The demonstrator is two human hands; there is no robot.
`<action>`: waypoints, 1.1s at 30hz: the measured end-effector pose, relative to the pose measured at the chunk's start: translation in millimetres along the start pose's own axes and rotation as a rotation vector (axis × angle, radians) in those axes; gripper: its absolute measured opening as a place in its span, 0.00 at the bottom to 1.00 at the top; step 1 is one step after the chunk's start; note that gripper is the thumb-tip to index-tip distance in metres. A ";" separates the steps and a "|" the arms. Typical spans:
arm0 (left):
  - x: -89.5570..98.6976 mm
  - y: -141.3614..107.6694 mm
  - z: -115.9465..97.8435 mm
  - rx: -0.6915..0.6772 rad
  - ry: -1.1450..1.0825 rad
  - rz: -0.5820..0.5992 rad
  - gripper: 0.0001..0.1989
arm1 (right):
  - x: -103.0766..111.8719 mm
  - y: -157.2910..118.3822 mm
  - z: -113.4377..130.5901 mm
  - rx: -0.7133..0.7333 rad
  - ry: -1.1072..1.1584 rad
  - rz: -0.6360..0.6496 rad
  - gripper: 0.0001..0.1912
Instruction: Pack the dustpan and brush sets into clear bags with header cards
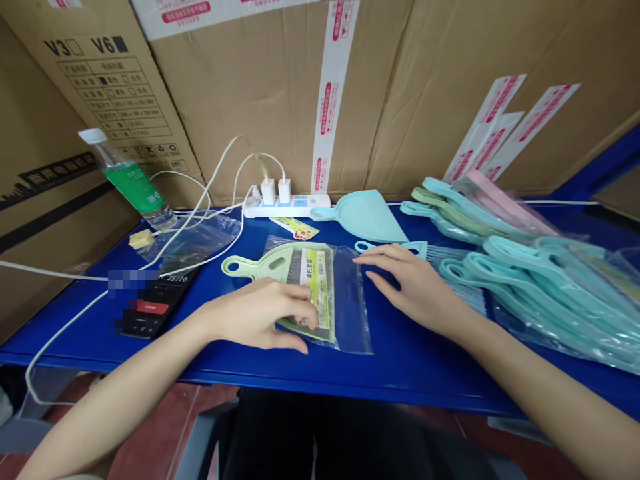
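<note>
A light green dustpan (271, 268) lies flat inside a clear plastic bag (353, 300), with a grey-bristled brush and a yellow-and-white label card (323, 280) in it. Over its lower part is my left hand (265, 312), fingers bent on the package and thumb held apart, gripping nothing. My right hand (415, 283) hovers just past the bag's right edge, open, thumb and fingers apart. Behind its fingertips lies a light blue brush (419, 248), partly hidden by the hand. Farther back rests a bare light blue dustpan (367, 215).
Bagged blue, green and pink dustpan sets (540, 287) are heaped at right. A loose label card (295, 228) lies before the white power strip (300, 206). Phone (160, 300), cables and water bottle (133, 183) occupy the left. Cardboard boxes (260, 87) wall the back.
</note>
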State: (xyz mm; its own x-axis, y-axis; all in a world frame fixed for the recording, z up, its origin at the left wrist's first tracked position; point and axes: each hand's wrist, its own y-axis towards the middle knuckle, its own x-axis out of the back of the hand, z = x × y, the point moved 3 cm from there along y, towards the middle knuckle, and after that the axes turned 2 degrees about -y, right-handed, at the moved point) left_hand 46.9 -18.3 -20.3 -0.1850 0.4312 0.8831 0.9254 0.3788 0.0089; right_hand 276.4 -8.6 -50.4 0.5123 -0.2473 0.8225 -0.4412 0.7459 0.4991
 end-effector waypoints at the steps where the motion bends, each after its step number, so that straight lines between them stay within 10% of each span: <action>1: -1.4 0.1 0.4 -0.006 -0.001 0.006 0.04 | -0.1 -0.3 -2.3 0.008 -0.021 0.004 0.16; 33: 16.1 -9.4 10.7 0.034 -0.106 0.075 0.09 | 4.6 -0.9 -3.6 -0.075 0.039 0.193 0.16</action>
State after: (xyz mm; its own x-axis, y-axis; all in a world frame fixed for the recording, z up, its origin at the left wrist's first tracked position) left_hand 31.7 -6.2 -11.1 -0.1509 0.5426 0.8263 0.9266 0.3689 -0.0730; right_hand 281.8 -8.2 -48.1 0.4521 -0.0720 0.8891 -0.4785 0.8216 0.3098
